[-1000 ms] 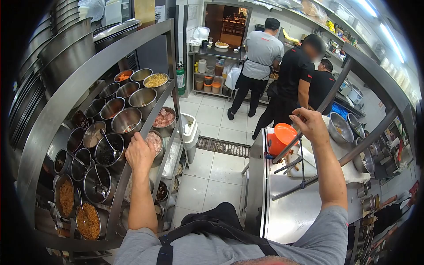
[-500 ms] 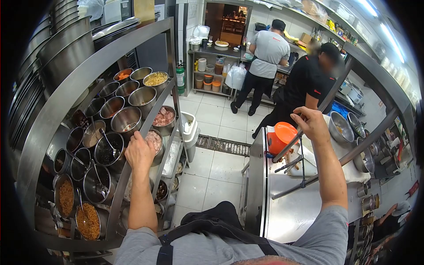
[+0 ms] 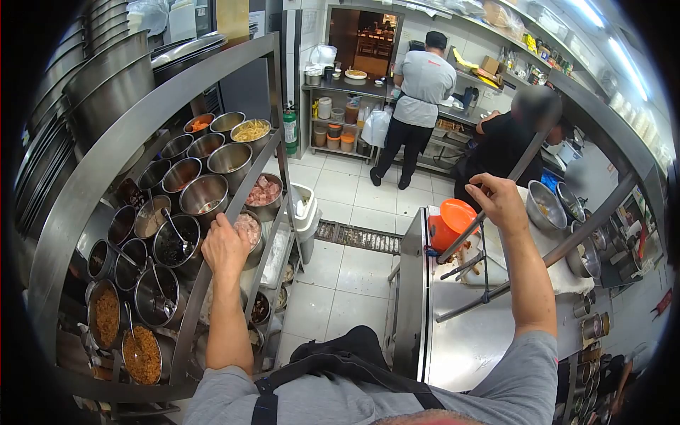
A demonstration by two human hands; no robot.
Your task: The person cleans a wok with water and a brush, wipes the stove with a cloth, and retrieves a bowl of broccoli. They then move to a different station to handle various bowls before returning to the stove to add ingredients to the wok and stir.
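Note:
My left hand point(image 3: 225, 244) is closed over the front rail point(image 3: 200, 283) of a steel rack, beside a pan of chopped pale meat point(image 3: 246, 225). Behind the fingers stand several steel pots, among them one with a dark filling and a ladle point(image 3: 183, 241). On the other side, my right hand point(image 3: 496, 200) has its fingers curled at a slanted metal bar point(image 3: 525, 157), and the palm side is hidden. Under that bar sits an orange container point(image 3: 457, 214) on a steel counter point(image 3: 460, 340).
Stacked steel pots point(image 3: 113, 78) rise at the far left. A white bin point(image 3: 306, 209) stands by the rack, close to a floor drain point(image 3: 358, 236). One person in grey point(image 3: 425, 78) works at the back counter; another in black point(image 3: 496, 145) bends beyond the right counter.
The person in black has bent lower and moved to the right. The person in grey has shifted left and turned further away. My hands have stayed in place.

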